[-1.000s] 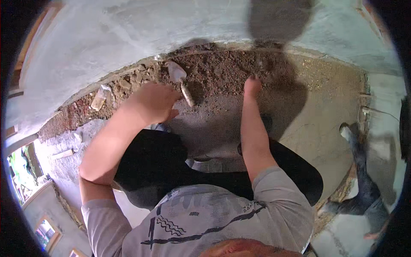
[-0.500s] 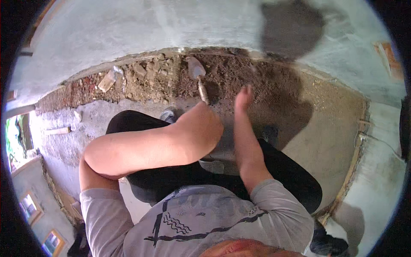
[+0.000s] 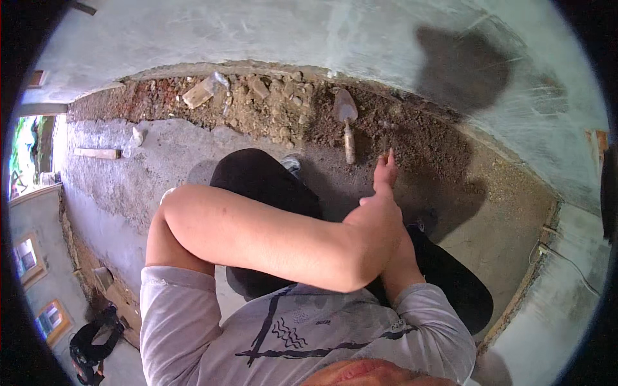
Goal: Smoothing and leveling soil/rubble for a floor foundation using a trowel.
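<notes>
Here the right hand [image 3: 385, 174] reaches beside the trowel [image 3: 346, 119] on soil.

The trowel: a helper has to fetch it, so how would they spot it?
Find the strip of loose soil along the grey wall. The trowel lies there, just beyond the right hand: the only tool, with pointed metal blade and pale wooden handle.

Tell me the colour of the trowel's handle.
Light tan, wood-like; the trowel lies in the dirt, clearest in the head view.
</notes>
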Demonstrator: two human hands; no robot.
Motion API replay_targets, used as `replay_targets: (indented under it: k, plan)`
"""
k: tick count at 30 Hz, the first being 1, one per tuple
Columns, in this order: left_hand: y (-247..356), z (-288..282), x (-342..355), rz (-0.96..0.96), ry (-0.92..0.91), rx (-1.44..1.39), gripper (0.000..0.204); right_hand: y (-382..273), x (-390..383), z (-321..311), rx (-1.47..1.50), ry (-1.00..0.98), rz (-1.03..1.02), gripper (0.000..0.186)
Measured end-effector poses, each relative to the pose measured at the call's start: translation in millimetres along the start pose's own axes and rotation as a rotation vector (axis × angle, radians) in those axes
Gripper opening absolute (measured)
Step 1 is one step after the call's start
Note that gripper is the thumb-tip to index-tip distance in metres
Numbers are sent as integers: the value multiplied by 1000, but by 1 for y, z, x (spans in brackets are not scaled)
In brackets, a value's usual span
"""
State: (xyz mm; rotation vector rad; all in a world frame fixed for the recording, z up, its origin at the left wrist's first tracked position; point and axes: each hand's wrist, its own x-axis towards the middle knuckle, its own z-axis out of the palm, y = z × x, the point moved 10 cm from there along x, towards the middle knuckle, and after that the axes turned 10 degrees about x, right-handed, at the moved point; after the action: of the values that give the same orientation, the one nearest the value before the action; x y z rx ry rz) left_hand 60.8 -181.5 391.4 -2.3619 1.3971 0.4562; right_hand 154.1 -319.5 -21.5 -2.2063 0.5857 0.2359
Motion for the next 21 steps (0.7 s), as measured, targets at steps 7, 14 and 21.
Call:
replay_targets:
  k: [7,14,21]
  plan:
    - [19,2,-36,14,85,-46,29,32,11,9,-219,-20,124,47]
    - [9,7,-47,-147,64,-81,29,-83,-27,85,-394,-168,-300,54]
    - [25,42,-9,-75,-38,-72,26,-38,29,120,-486,-185,-204,59]
